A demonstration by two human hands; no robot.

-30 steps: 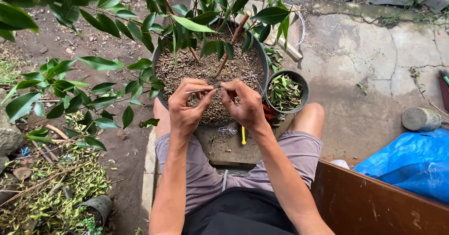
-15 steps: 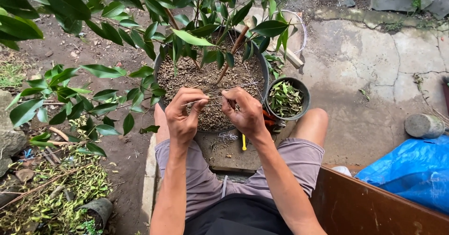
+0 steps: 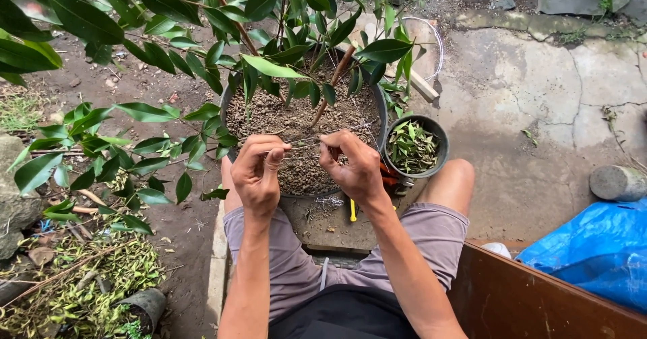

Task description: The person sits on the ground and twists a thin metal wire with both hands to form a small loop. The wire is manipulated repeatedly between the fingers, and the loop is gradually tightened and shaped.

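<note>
My left hand (image 3: 256, 174) and my right hand (image 3: 352, 162) are raised side by side over the near half of a large dark pot (image 3: 381, 103) of gravelly soil. Between their pinched fingertips runs a thin silvery wire (image 3: 300, 145), each hand gripping one end of it. A leafy shrub with brown stems (image 3: 335, 68) grows from the pot and spreads leaves over its far side and to the left. My bare knees flank the pot.
A small dark pot (image 3: 441, 137) of cut leaves stands right of the big pot. A yellow-handled tool (image 3: 352, 209) and a wire tangle (image 3: 326, 203) lie on the slab below it. Blue tarp (image 3: 593, 251), brown board (image 3: 532, 298), a grey cylinder (image 3: 617, 182) at right; leaf litter (image 3: 74, 278) at left.
Both hands stay on the wire; my left fingers have curled over and its thumb turned inward. The view has shifted slightly, so the hands sit a little lower in frame.
</note>
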